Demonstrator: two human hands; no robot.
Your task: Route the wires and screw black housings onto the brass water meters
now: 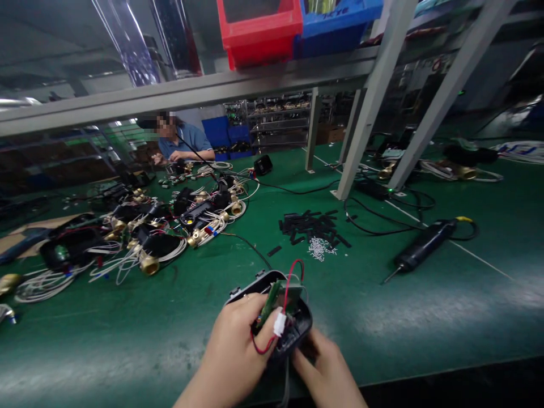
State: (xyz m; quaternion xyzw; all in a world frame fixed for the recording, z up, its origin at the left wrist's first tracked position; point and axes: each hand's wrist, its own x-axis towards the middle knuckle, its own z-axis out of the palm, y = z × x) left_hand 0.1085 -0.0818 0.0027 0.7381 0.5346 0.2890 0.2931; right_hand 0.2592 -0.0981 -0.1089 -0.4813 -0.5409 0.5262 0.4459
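Note:
A black plastic housing (305, 317), open side up, is held just above the near edge of the green bench. My left hand (233, 345) reaches over its left side, fingers closed on a green circuit board (270, 300) that stands tilted in the housing. By the thumb is a white connector (279, 324) with red and black wires; a red wire (289, 277) loops up above the board. My right hand (325, 365) grips the near right corner of the housing, its fingertips partly hidden beneath. A grey cable (286, 385) hangs down between the hands.
Black strips (304, 224) and small white pieces (319, 248) lie beyond the housing. An electric screwdriver (427, 245) lies right. Brass-fitted assemblies with coiled cables (148, 241) crowd the left. Shelf posts (374, 102) rise behind; red bin (261, 34) overhead. A person (187, 141) sits opposite.

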